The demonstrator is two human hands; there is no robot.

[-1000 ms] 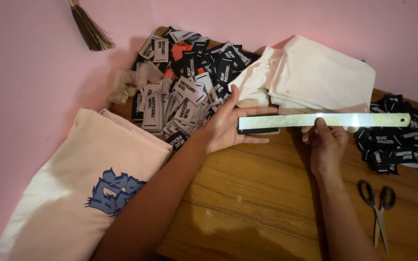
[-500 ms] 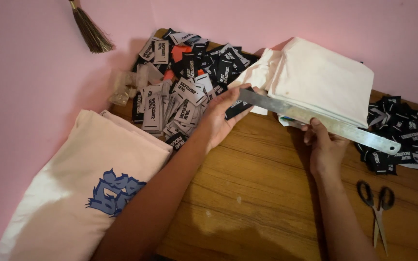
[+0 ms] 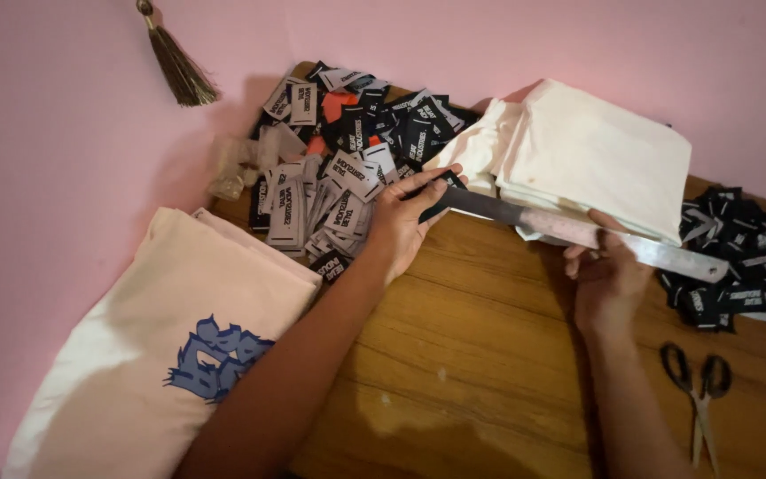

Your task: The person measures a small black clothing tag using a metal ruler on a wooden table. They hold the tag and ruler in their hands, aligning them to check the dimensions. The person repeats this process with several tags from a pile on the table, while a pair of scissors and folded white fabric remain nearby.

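The wooden table fills the lower right of the view, and everything else is placed from it. A pink wall rises behind the table and along its left side. Off the table's left edge lies a cream shirt with a blue print, its lower part cut off by the frame. On the table's far edge sits a folded stack of white cloth. In the table's far left corner is a heap of black, white and red woven labels, with some clear plastic beside it that is hard to make out. A second, smaller heap of black labels lies at the table's right edge, partly cut off.

A long metal ruler runs slantwise over the table's far half, just in front of the white cloth and touching its lower edge. The left hand pinches the ruler's dark left end between thumb and fingers, with the heap of labels right behind it. The right hand grips the ruler near its middle from below, thumb on top; its fingers are mostly hidden under the ruler.

Black-handled scissors lie closed near the table's right front. A small tassel broom hangs on the wall above the table's far left corner.
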